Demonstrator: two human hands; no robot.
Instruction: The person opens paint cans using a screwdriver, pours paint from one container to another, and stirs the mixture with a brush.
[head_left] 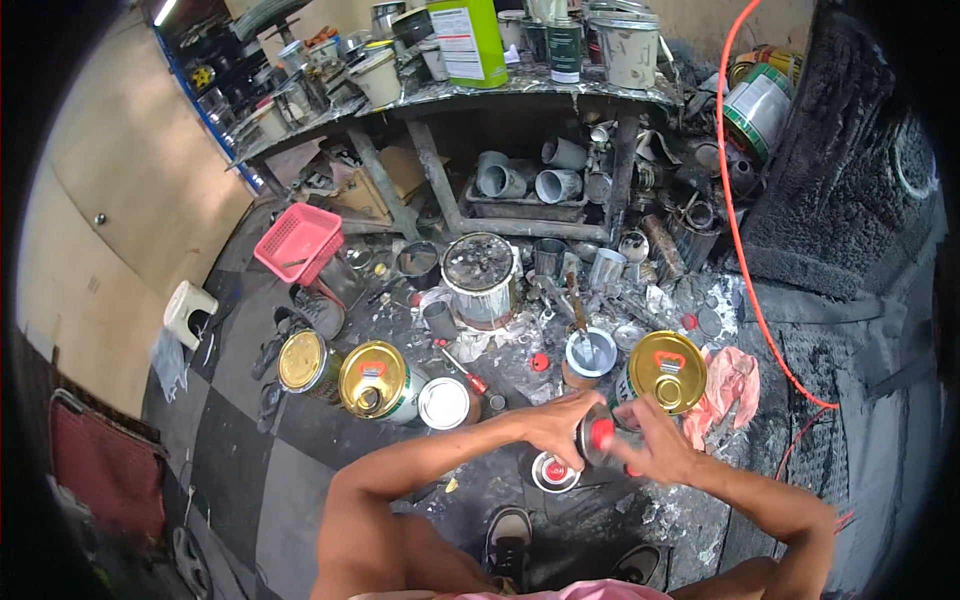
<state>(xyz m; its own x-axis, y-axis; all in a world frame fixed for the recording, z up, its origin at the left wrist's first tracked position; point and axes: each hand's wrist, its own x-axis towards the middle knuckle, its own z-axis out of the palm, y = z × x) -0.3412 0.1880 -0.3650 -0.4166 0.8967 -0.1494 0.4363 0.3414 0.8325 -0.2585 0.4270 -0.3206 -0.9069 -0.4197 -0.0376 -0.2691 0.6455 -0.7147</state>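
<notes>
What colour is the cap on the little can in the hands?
Red. The cap shows best in the head view, on the small can between both hands.

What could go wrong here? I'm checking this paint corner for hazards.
1. Both hands, left hand and right hand, work the red cap of a small can held in the air; it may slip or splash.
2. The open cup with a stick standing in it sits close ahead and could tip.
3. The orange cable crosses the cluttered floor, a possible trip hazard.
</notes>
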